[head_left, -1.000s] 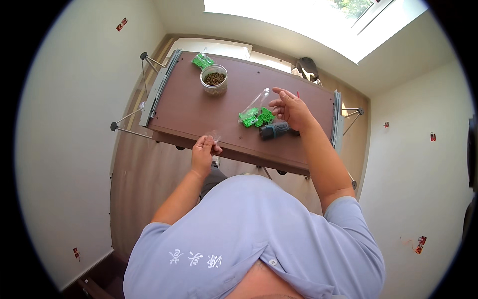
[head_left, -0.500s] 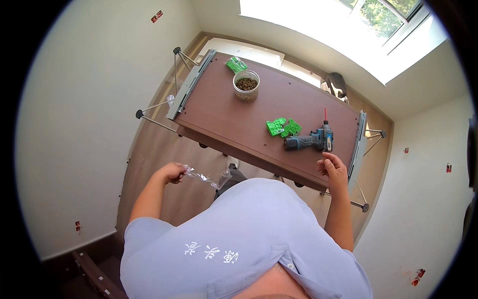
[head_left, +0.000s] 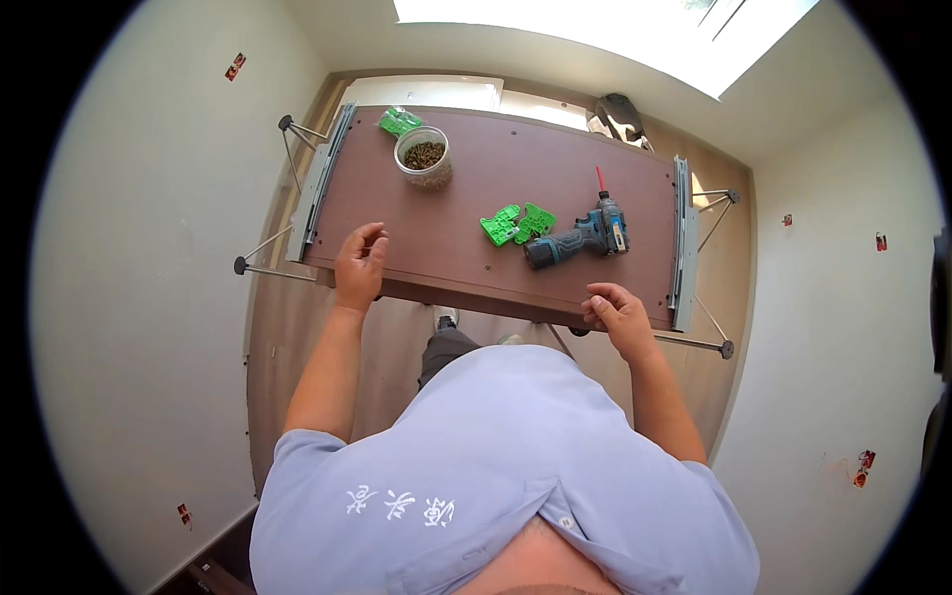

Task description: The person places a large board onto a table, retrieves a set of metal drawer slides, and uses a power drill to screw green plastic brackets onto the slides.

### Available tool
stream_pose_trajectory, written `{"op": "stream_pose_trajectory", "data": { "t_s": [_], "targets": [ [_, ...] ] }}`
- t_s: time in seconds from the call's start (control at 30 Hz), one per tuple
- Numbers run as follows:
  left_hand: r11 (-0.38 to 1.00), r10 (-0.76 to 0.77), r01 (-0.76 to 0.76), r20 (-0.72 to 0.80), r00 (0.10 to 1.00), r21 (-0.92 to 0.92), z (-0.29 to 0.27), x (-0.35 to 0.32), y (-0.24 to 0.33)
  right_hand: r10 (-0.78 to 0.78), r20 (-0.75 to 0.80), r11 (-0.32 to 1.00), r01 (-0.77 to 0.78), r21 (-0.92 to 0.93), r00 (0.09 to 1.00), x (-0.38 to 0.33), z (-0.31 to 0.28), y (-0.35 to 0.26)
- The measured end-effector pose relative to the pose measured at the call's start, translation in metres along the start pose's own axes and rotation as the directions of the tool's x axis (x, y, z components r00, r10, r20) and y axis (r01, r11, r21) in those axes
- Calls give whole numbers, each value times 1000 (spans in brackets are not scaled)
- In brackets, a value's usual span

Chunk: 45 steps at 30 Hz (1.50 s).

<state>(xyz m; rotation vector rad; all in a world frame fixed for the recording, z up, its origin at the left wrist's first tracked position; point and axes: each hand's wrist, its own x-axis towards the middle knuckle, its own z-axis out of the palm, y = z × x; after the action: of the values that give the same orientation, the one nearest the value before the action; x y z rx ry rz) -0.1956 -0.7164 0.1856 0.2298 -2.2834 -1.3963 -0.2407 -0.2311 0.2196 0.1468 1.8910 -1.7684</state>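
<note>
My left hand (head_left: 360, 266) hovers by the front left edge of a brown board-like panel (head_left: 436, 233), fingers loosely bent and apart, with nothing visible in it. Near the panel's front right edge is my right hand (head_left: 619, 315), its fingers half curled and apart, holding nothing that I can see. Beyond that hand lies a blue and black cordless drill (head_left: 580, 238) with a long red bit pointing away. Two bright green plastic pieces (head_left: 518, 224) lie beside it. Farther left stands a clear round tub (head_left: 424, 159) of small brassy screws, next to a clear-wrapped green piece (head_left: 401, 121).
Metal slide rails (head_left: 323, 178) run along the panel's short sides, with thin metal legs (head_left: 268, 270) sticking out past them. A dark bag-like object (head_left: 620, 119) sits behind the panel. White walls (head_left: 159, 297) flank both sides, and a bright window (head_left: 615, 30) is at the back.
My left hand has come up from beside my body to the panel's edge, and the clear plastic wrap it held is out of sight. The whole view has shifted and turned slightly.
</note>
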Motion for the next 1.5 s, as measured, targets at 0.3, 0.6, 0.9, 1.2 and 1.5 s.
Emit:
{"op": "stream_pose_trajectory", "data": {
  "t_s": [0.3, 0.6, 0.9, 1.2, 1.5],
  "targets": [
    [847, 184, -381, 467, 865, 371, 151, 24, 66, -19, 42, 988, 25, -154, 999, -16, 7, 23],
    [701, -512, 192, 298, 805, 686, 91, 30, 59, -25, -12, 992, 23, -123, 1000, -26, 4, 46],
    [845, 100, -291, 402, 910, 448, 83, 22, 43, -457, 108, 592, 393, -704, 883, 13, 21, -18],
    [851, 90, -292, 427, 900, 436, 89, -11, 19, -609, 250, 172, 433, -885, 753, 60, 69, -22],
    [938, 79, -168, 286, 955, 303, 75, -27, 12, -578, 222, 293, 454, -842, 785, 44, 27, -16]
  ]
}}
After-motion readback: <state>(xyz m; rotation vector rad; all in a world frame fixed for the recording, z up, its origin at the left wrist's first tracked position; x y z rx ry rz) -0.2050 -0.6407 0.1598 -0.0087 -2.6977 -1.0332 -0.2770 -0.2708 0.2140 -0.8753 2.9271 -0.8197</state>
